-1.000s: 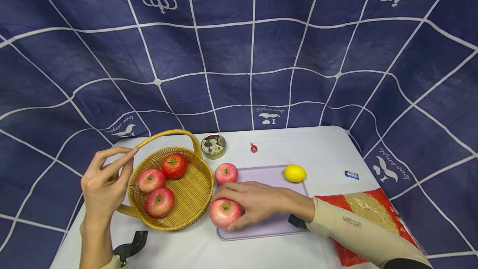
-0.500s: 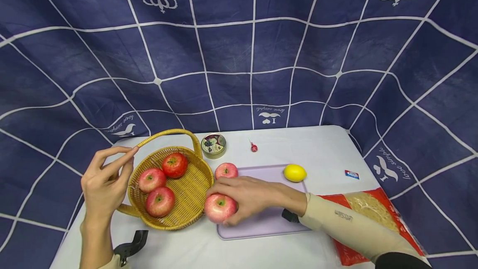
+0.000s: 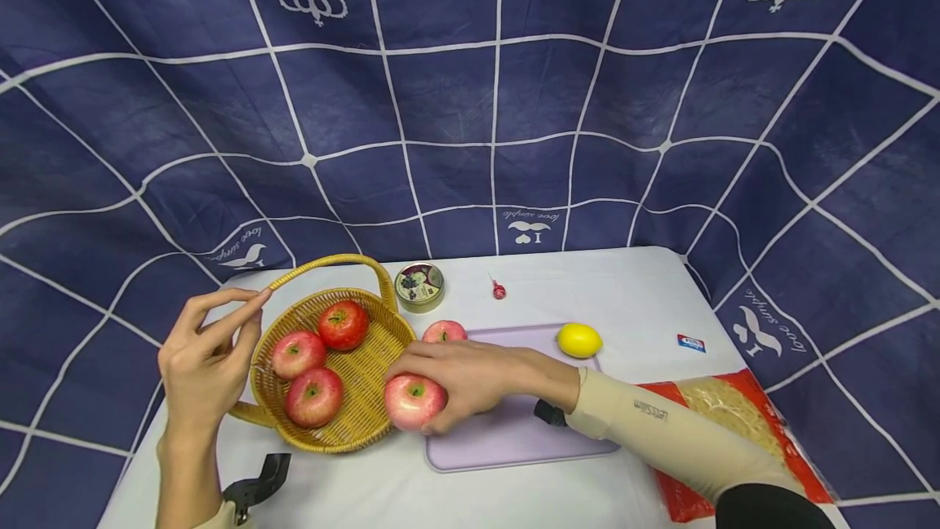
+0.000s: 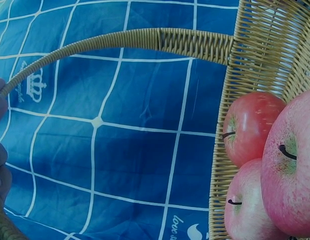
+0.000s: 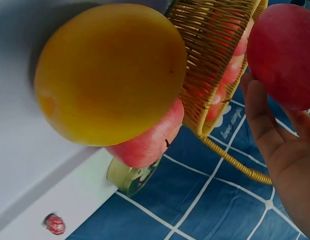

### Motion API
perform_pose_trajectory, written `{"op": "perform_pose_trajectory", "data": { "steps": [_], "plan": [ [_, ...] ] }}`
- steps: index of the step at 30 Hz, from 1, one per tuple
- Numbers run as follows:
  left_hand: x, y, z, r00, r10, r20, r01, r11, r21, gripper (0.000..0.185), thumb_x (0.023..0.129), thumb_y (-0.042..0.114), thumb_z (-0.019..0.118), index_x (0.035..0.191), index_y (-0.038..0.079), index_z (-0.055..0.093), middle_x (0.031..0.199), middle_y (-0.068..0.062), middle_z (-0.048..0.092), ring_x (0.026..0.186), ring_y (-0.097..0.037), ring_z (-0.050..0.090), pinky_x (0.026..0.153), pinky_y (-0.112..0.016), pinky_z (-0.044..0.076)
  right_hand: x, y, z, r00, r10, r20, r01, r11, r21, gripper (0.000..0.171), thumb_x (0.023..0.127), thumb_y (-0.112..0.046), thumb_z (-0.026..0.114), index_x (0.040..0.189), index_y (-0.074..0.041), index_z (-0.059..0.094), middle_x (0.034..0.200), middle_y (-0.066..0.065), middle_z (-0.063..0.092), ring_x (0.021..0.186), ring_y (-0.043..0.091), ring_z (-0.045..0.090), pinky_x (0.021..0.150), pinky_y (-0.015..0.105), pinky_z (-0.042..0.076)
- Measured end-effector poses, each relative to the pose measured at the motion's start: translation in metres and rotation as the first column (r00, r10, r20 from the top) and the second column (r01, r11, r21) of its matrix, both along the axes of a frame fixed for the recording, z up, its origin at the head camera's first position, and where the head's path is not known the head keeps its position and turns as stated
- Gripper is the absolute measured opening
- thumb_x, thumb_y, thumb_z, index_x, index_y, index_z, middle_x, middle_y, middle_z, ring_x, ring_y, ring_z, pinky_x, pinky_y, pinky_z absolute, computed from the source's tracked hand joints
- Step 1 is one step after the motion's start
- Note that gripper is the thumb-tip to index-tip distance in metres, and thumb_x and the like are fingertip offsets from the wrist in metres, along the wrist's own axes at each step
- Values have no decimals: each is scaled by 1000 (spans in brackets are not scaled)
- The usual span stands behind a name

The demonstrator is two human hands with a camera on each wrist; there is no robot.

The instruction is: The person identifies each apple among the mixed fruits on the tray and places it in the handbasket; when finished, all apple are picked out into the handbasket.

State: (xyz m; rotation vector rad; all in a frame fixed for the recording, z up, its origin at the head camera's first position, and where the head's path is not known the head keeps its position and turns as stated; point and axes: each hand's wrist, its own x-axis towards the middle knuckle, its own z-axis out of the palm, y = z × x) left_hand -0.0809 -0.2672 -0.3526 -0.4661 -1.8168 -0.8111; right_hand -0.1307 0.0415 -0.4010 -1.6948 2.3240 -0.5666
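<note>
My left hand pinches the arched handle of a yellow wicker basket between thumb and fingertips. Three red-pink apples, one of them a redder apple, lie inside on the basket's left side. My right hand grips a pink apple beside the basket's right rim, above the edge of a lilac tray. Another apple sits at the tray's rear left corner, partly behind the right hand. In the right wrist view, the held apple shows against the fingers.
A lemon lies at the tray's rear right. A yellow-orange oval fruit looms close in the right wrist view. A round tin, a lollipop, a small red-blue packet and a red food bag lie around the tray.
My right hand has carried the apple left and slightly away from me, from over the tray to the basket's right rim. The left hand stays on the handle.
</note>
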Motion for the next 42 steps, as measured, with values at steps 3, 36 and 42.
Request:
{"op": "perform_pose_trajectory", "data": {
  "steps": [3, 36, 42],
  "plan": [
    [0, 0, 0, 1000, 0, 0, 0, 1000, -1, 14, 89, 4, 68, 93, -1, 80, 91, -23, 68, 54, 2, 28, 58, -3, 18, -2, -6, 1, 1000, -3, 10, 3, 1000, 12, 69, 81, -49, 76, 141, -36, 45, 128, -21, 47, 114, -9, 43, 99, 13, 38],
    [2, 1, 2, 1000, -4, 10, 4, 1000, -10, 14, 90, 5, 69, 94, -2, 80, 92, -24, 67, 55, 2, 28, 57, -5, 17, -28, -66, 2, 984, 12, 179, -42, 986, 163, 66, 84, -47, 77, 137, -25, 44, 119, -16, 54, 107, -4, 50, 94, 9, 40],
    [2, 2, 3, 1000, -10, 3, 10, 1000, -6, 13, 89, 4, 69, 94, -2, 80, 91, -24, 67, 55, 1, 28, 57, -4, 17, -38, -76, -4, 979, -12, 205, -36, 973, 230, 67, 84, -44, 79, 139, -25, 45, 119, -16, 56, 107, -2, 52, 94, 10, 40]
  ]
}}
